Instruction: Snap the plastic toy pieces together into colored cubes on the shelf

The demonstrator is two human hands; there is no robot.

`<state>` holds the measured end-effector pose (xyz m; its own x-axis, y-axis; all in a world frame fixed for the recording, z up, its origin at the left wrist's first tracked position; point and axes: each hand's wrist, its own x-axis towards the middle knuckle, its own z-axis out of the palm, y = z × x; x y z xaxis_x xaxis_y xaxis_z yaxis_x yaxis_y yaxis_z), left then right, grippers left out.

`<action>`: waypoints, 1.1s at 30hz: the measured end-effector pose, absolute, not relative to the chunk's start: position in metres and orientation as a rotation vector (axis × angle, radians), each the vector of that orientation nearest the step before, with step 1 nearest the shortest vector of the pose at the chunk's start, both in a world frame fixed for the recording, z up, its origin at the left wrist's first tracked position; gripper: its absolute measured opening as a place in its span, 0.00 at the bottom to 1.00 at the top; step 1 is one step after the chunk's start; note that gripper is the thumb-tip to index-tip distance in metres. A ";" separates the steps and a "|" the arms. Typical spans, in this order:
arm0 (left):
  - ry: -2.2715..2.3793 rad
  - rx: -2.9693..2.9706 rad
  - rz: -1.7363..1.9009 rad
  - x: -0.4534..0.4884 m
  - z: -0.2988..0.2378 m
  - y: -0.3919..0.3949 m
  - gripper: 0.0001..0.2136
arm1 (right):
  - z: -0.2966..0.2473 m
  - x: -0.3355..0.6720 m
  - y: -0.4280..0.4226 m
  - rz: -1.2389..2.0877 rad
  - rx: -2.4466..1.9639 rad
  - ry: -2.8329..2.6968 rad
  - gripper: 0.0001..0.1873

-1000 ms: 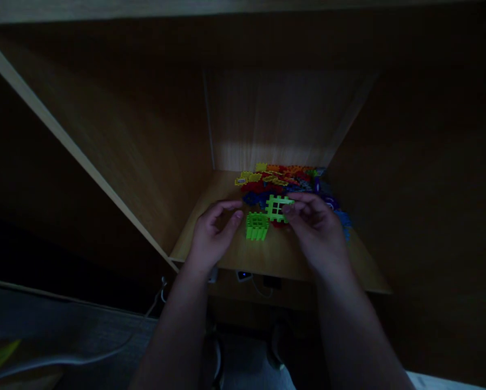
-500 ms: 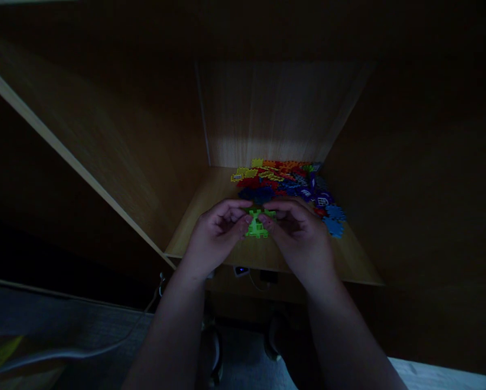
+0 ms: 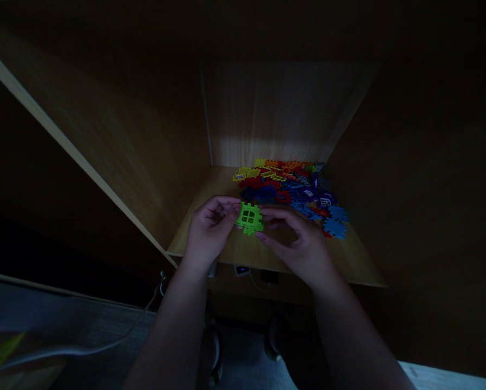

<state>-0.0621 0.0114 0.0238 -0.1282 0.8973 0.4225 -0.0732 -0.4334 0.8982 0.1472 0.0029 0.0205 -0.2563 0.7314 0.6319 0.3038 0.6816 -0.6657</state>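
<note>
A bright green interlocking building block (image 3: 249, 217) with notched edges and a four-pane window is held up over the front of the shelf. The window side faces me, and more green notched plastic shows below it. My left hand (image 3: 211, 230) pinches the block's left edge between thumb and fingers. On the other side, my right hand (image 3: 297, 238) is curved like a C, its index finger at the upper right edge and its thumb at the lower right corner. Behind my hands lies a pile of notched plastic pieces, with yellow pieces (image 3: 249, 172), dark blue pieces (image 3: 263, 194) and purple pieces (image 3: 325, 200).
Wooden panels enclose the shelf (image 3: 194, 227) at the left, back and right. Light blue pieces (image 3: 335, 227) lie near its right side. Under the front edge sits a small device with a blue light (image 3: 242, 270) and a cable. A white cable (image 3: 105, 348) runs at lower left.
The green block has turned so its window side faces me, and it has shifted slightly left. My right thumb has moved down from its front to the lower right corner.
</note>
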 end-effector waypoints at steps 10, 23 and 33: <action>1.005 1.368 1.658 -0.056 0.023 0.012 0.10 | 0.020 0.143 0.008 0.466 -0.765 -1.775 0.18; 1.022 1.446 1.604 -0.057 0.025 0.009 0.13 | 0.017 0.150 0.013 0.579 -0.904 -1.749 0.22; 1.121 1.782 1.423 -0.077 0.003 0.020 0.31 | 0.000 0.155 0.033 0.651 -1.013 -1.670 0.22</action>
<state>-0.0772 0.0203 0.0029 0.0725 0.8810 0.4676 0.2483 -0.4700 0.8470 0.1553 0.0326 0.0002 -0.1136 0.8657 0.4875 0.3071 0.4972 -0.8115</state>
